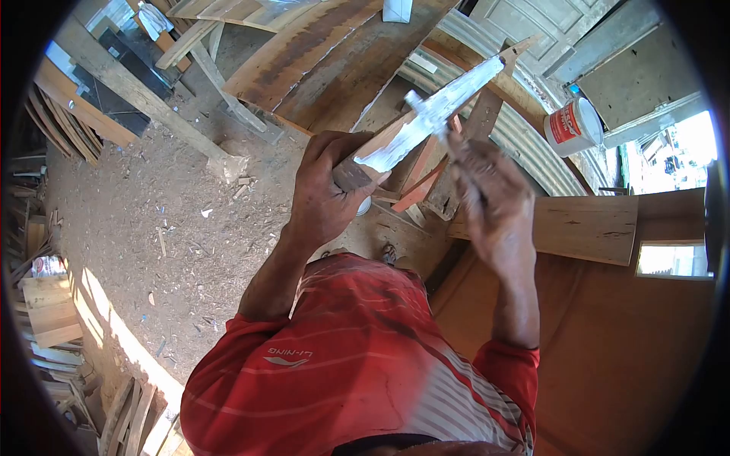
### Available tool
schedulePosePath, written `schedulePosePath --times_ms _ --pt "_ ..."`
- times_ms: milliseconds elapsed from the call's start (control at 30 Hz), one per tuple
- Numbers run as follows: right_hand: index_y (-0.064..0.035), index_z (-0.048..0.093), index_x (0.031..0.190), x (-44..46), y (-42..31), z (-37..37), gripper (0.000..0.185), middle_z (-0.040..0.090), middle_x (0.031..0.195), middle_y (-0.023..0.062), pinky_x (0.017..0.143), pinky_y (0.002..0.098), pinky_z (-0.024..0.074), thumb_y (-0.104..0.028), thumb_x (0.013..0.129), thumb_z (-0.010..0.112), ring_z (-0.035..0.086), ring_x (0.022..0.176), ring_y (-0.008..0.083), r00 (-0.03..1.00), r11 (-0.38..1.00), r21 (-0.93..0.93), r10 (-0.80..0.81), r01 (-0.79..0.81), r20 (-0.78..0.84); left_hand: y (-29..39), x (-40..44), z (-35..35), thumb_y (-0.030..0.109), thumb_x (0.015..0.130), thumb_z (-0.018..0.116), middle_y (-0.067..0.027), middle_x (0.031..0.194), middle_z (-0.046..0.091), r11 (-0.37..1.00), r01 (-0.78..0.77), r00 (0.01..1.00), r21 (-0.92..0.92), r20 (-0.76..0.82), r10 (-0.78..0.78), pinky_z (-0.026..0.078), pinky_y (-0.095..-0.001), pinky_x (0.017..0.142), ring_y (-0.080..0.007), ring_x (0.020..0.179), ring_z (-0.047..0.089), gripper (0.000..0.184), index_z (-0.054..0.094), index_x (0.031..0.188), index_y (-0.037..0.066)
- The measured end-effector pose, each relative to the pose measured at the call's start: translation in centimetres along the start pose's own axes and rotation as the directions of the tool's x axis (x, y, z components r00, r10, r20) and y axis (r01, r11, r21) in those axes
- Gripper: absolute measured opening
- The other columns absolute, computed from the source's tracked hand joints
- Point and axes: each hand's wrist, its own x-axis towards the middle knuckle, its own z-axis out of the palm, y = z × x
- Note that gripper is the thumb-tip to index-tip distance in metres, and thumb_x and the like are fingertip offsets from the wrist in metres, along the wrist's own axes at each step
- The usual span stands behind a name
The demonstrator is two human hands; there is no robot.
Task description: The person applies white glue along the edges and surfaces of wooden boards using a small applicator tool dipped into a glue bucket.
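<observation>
My left hand point(325, 182) is wrapped round the near end of a long wooden board point(352, 176), which tilts up and away to the right. A thick white coating point(464, 90) covers most of the face turned to me; the near end and the far tip are bare wood. My right hand point(490, 186) is closed on a small spreader point(418, 104) smeared with white, which touches the coating about midway along the board. The spreader is blurred, so its exact kind is unclear.
Wide wooden slabs point(319, 64) lie on trestles ahead. A white bucket with a red label point(574, 128) rests on its support at the right, near corrugated sheets point(525, 152). A wooden post point(144, 95) stands at the left. Brown panels point(585, 319) are to my right; wood scraps point(239, 186) litter the floor.
</observation>
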Motion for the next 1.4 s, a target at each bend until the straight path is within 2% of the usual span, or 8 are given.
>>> schedulePosePath --times_ms 167,333,667,900,1033,1167,1300,1400 --pt "-0.0096 0.073 0.133 -0.4 -1.4 -0.8 0.035 0.072 0.120 0.0175 0.072 0.0370 0.0621 -0.003 0.099 0.068 0.076 0.091 0.0245 0.996 0.994 0.067 0.082 -0.084 0.040 -0.5 0.0 -0.3 0.010 0.088 0.087 -0.0138 0.120 0.065 0.994 -0.077 0.997 0.080 0.031 0.074 0.054 -0.0361 0.094 -0.0232 0.110 0.067 0.050 0.063 0.130 -0.001" --pt "-0.0054 0.071 0.134 0.9 1.5 -0.9 0.033 0.073 0.117 0.0212 0.083 0.0429 0.0600 -0.004 0.101 0.065 0.075 0.097 0.0338 0.985 0.985 -0.034 0.166 -0.168 -0.037 -0.8 -0.1 -0.3 0.009 0.088 0.087 -0.0132 0.120 0.065 0.995 -0.074 0.997 0.065 0.032 0.072 0.054 -0.0354 0.094 -0.0217 0.110 0.067 0.050 0.061 0.130 -0.002" --pt "-0.0070 0.072 0.133 -1.6 -4.0 -0.8 0.035 0.072 0.121 0.0164 0.076 0.0387 0.0649 -0.006 0.097 0.069 0.076 0.095 0.0264 0.978 0.967 0.234 -0.138 0.100 0.155 -1.4 -0.6 0.1 0.013 0.085 0.087 -0.0151 0.120 0.064 1.000 -0.015 1.000 -0.007 -0.006 0.015 0.054 -0.0397 0.095 -0.0302 0.110 0.066 0.047 0.067 0.126 0.000" --pt "-0.0027 0.072 0.132 -0.7 0.8 -0.8 0.032 0.074 0.113 0.0176 0.073 0.0366 0.0615 -0.005 0.101 0.065 0.076 0.093 0.0261 0.989 0.992 0.024 0.129 -0.127 -0.069 -1.0 -0.6 0.4 0.014 0.086 0.087 -0.0149 0.119 0.064 0.995 0.064 0.998 -0.077 -0.023 -0.066 0.055 -0.0400 0.093 -0.0299 0.109 0.066 0.048 0.066 0.127 0.000" --pt "-0.0037 0.072 0.133 -1.2 -1.2 -0.2 0.035 0.074 0.109 0.0179 0.074 0.0370 0.0611 -0.003 0.099 0.065 0.074 0.090 0.0253 0.992 0.990 0.062 0.128 -0.129 0.021 -0.5 -0.4 0.3 0.014 0.086 0.087 -0.0147 0.118 0.064 0.996 0.075 0.997 -0.051 -0.017 -0.076 0.055 -0.0397 0.093 -0.0297 0.108 0.066 0.047 0.067 0.126 0.000" --pt "-0.0068 0.072 0.134 -1.4 -4.9 -0.2 0.042 0.073 0.113 0.0168 0.075 0.0394 0.0624 0.003 0.092 0.071 0.076 0.090 0.0258 0.986 0.975 0.202 -0.114 0.088 0.120 -1.4 -0.7 0.2 0.015 0.086 0.088 -0.0141 0.116 0.064 1.000 0.011 1.000 -0.013 -0.024 -0.011 0.055 -0.0397 0.092 -0.0291 0.107 0.066 0.046 0.067 0.125 0.001" --pt "-0.0058 0.070 0.136 -1.0 -3.8 0.1 0.047 0.071 0.114 0.0146 0.074 0.0383 0.0625 0.003 0.090 0.075 0.075 0.089 0.0267 0.994 0.979 0.176 0.093 -0.102 0.058 -0.9 -0.7 0.5 0.016 0.086 0.088 -0.0136 0.116 0.065 0.997 0.023 0.998 -0.067 -0.061 -0.027 0.055 -0.0405 0.092 -0.0295 0.107 0.066 0.046 0.068 0.124 0.001" --pt "-0.0043 0.070 0.136 -1.2 -3.9 0.6 0.046 0.071 0.113 0.0145 0.073 0.0370 0.0623 0.003 0.091 0.074 0.075 0.088 0.0265 0.990 0.982 0.161 -0.112 0.097 0.085 -0.8 -0.4 0.2 0.016 0.086 0.088 -0.0137 0.115 0.065 0.998 0.027 0.999 -0.054 -0.046 -0.029 0.054 -0.0411 0.091 -0.0303 0.106 0.066 0.046 0.067 0.124 0.001"
